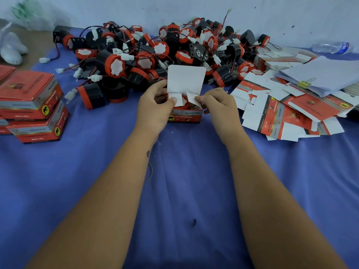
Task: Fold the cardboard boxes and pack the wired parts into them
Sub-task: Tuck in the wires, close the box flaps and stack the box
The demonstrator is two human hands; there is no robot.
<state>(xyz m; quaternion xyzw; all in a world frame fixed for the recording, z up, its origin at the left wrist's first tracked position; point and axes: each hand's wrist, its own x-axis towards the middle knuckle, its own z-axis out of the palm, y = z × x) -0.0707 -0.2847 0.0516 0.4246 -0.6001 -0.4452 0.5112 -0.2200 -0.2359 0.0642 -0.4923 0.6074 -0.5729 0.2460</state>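
A small red cardboard box (185, 116) stands on the blue cloth at the centre, its white top lid (186, 78) upright and a red-and-black wired part partly visible inside. My left hand (155, 105) grips the box's left side, thumb pressing the left inner flap down. My right hand (215, 103) pinches the right inner flap, which tilts inward. Behind the box lies a big heap of red-and-black wired parts (155, 53) with white connectors.
Closed red boxes (31, 105) are stacked at the left. Flat unfolded box blanks (287, 111) lie in a pile at the right, with clipped white papers (322, 76) behind them. A plastic bottle (332, 47) lies by the wall. A blue cloth (184, 181) covers the near surface.
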